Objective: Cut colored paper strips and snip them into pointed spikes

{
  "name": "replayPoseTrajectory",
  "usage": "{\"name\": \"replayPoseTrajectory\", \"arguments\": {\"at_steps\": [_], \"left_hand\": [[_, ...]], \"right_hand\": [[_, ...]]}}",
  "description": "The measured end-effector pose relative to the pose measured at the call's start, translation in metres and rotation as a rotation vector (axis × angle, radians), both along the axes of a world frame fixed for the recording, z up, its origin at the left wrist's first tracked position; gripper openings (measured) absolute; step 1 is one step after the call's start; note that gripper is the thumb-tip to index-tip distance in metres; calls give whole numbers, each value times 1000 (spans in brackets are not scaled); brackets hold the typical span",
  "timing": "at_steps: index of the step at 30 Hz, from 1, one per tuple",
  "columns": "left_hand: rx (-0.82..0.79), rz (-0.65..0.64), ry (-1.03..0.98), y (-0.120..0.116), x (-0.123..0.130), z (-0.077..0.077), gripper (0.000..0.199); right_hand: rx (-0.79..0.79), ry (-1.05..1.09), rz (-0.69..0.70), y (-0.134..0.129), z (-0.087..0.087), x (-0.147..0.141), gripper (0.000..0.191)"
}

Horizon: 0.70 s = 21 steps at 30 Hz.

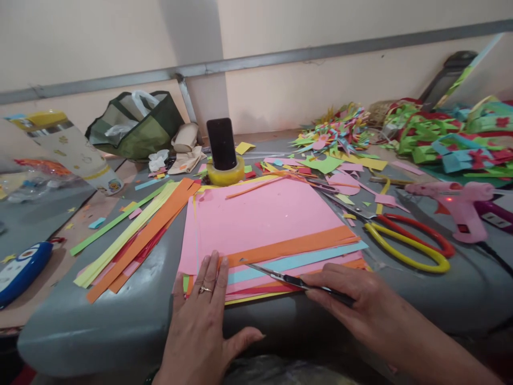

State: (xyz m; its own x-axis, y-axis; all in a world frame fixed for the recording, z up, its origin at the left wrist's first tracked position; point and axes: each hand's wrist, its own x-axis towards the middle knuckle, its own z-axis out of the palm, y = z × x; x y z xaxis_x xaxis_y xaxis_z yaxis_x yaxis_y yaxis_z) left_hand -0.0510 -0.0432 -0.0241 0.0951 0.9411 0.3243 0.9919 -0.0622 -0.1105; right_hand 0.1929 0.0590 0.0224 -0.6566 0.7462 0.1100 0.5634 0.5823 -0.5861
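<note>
My left hand (204, 315) lies flat with fingers stretched out, its fingertips pressing the left end of an orange paper strip (288, 244). In my right hand (352, 294) is a dark-handled craft knife (294, 280), its thin blade pointing left with the tip at the orange strip's lower edge. A small dark nick shows in the strip near the tip. Beneath lies a stack of coloured paper with a large pink sheet (260, 214) on top. A light blue strip (304, 261) and pink, red and yellow edges show below the orange one.
Left of the stack lie loose paper strips (140, 235). Behind it, a phone (222, 143) leans in a yellow tape roll (226, 172). To the right are scissors (409, 243), a pink glue gun (460, 206) with its cord, and paper scraps. A tumbler (76, 152) stands tilted-looking at left.
</note>
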Motion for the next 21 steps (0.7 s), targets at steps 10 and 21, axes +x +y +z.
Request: {"name": "replayPoseTrajectory", "arguments": {"at_steps": [10,21], "left_hand": [[-13,12,-7,-1,3,0,87],[-1,62,-50,6,13,0,85]], "right_hand": [[68,23,-43,4,-5,-5,20],[62,12,-11,3,-6,-2,21]]}}
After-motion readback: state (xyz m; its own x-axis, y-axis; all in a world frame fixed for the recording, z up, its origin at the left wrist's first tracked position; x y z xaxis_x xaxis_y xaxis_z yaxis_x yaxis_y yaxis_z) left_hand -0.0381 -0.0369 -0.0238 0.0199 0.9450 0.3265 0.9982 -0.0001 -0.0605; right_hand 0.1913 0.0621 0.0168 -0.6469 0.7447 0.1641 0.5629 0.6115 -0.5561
